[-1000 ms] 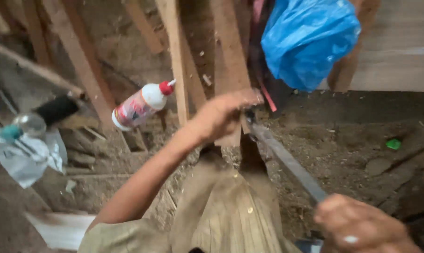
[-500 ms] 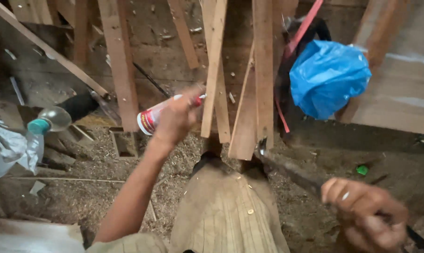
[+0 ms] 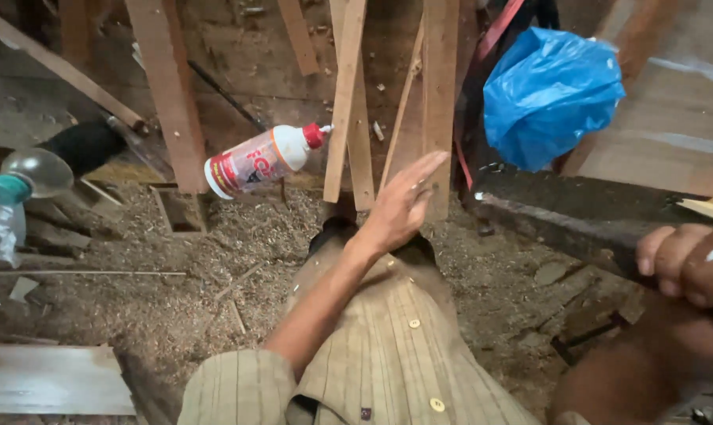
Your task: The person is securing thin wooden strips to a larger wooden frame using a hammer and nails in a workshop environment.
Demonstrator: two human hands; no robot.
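Work looks barely begun: left hand (image 3: 400,206), fingers spread, rests flat on upright slats (image 3: 431,94); right hand (image 3: 687,264) grips a dark blade (image 3: 561,212) near right, not yet cutting.

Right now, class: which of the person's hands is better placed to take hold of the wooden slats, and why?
Probably the left. The left hand is open, flat against the upright wooden slats, holding nothing. The right hand is shut round the handle of a long dark blade, off to the side of the slats.
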